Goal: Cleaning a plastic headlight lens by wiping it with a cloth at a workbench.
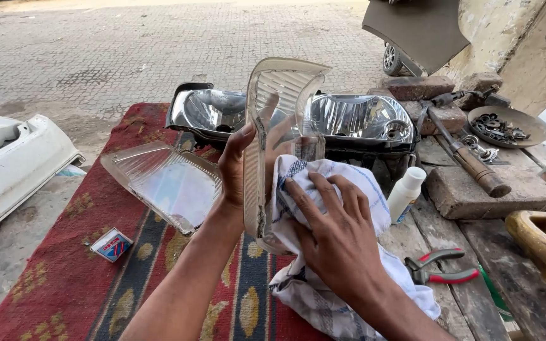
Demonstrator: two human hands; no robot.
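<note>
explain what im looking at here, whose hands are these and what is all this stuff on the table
This is one picture from a camera worn on a person's head, looking down at their own two bare hands. No machine is involved.

The left hand holds a clear headlight lens upright by its edge. The right hand presses a white cloth with blue stripes against that lens.

Below is a red patterned rug laid over a wooden bench. On the rug lie a second clear lens and a small box. Behind the hands sit two headlight housings with shiny reflectors. To the right are a small white bottle, red-handled pliers, a hammer resting on bricks, and a dish of metal parts.
</note>
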